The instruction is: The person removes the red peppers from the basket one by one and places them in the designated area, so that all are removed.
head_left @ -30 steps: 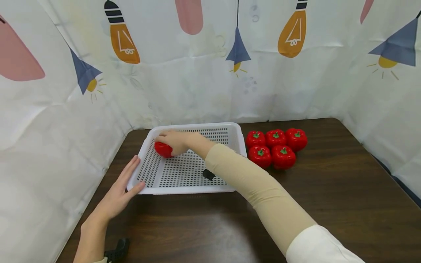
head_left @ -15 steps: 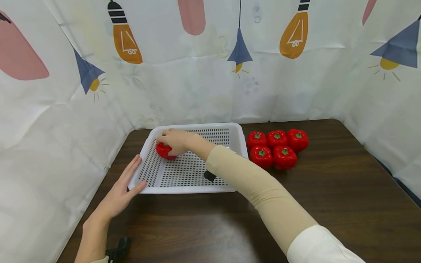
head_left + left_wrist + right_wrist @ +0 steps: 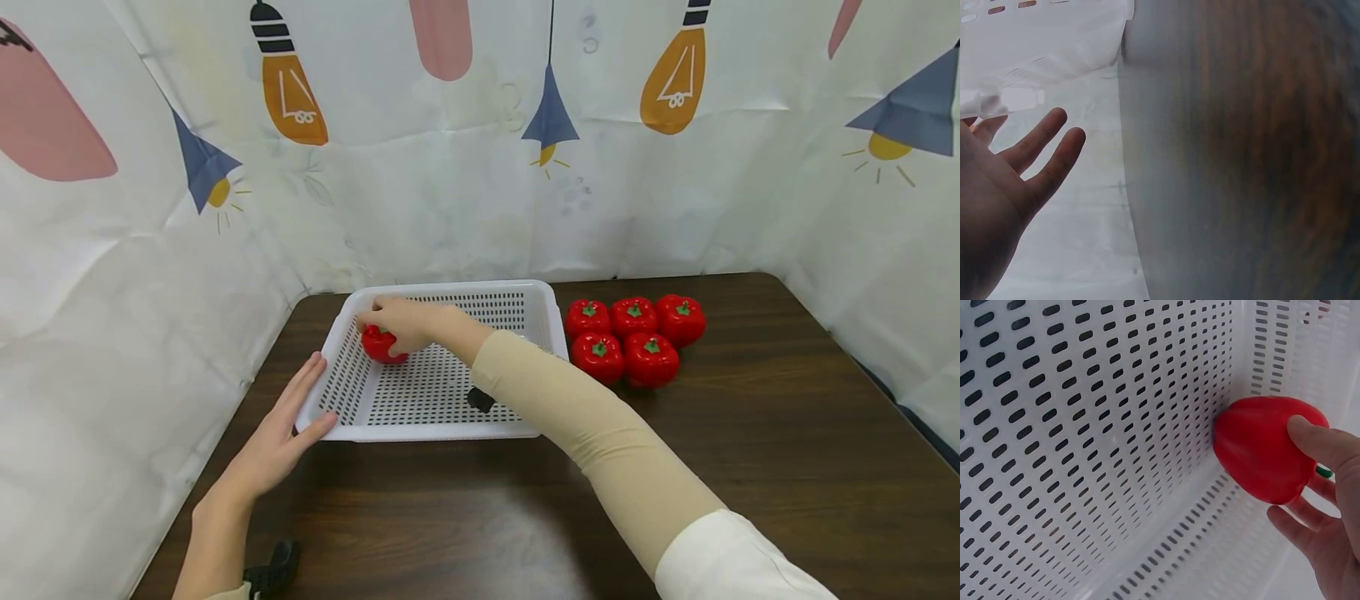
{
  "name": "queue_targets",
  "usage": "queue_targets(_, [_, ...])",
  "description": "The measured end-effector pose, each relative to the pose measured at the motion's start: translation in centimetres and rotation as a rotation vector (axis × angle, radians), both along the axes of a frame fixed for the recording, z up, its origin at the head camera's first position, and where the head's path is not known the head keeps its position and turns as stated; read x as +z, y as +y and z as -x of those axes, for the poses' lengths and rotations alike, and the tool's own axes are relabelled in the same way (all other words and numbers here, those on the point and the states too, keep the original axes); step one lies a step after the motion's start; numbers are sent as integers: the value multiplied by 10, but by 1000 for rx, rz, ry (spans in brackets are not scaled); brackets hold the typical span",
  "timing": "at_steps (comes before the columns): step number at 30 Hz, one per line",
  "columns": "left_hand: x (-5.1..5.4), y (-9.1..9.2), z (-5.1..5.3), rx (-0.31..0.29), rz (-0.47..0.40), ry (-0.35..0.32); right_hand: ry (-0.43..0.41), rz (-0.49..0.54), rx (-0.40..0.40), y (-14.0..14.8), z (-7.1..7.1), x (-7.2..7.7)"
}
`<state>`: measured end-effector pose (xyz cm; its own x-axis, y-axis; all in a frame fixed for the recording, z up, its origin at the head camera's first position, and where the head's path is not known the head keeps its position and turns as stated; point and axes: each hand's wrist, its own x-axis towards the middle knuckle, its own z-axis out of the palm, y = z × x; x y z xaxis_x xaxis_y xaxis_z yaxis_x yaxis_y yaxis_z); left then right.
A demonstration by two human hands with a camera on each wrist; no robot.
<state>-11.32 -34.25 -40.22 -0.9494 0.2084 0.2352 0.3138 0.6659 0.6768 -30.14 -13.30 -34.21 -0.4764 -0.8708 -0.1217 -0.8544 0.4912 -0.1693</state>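
Observation:
A red bell pepper [image 3: 381, 346] with a green stem stands in the left part of a white perforated basket [image 3: 427, 432]. My right hand [image 3: 405, 323] reaches over the basket and holds that pepper from above. In the right wrist view, the thumb [image 3: 1310, 437] lies on the pepper [image 3: 1266, 447], which touches the basket floor [image 3: 1116, 444]. My left hand [image 3: 273, 437] rests against the basket's left side near the front corner, its fingers straight. In the left wrist view, the left hand [image 3: 1004, 187] has fingers spread beside the basket wall [image 3: 1041, 37].
Several red bell peppers [image 3: 651, 360] sit in two rows on the dark wooden table [image 3: 765, 417], just right of the basket. A white patterned curtain [image 3: 465, 192] encloses the back and sides. A black device [image 3: 480, 400] shows under the right forearm.
The pepper has turned more upright in my right hand, so its green stem shows. My left hand stays at the basket's side. The whole view has shifted slightly.

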Motion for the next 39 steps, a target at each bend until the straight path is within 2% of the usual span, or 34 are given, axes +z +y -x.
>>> queue_targets(10, [0,1,0,-1,2,2,-21,2,-6,3,-1,-1])
queue_targets(19, [0,2,1,1,8,4,-63,-59,20,11,-1,7])
queue_targets(24, [-1,0,0,1,20,30,-99,-96,34,17,-4,12])
queue_targets(31, [-2,-1,0,-4,31,59,-88,-160,69,30,-8,21])
queue_targets(39, [0,0,0,-3,21,62,-125,-234,71,42,-13,26])
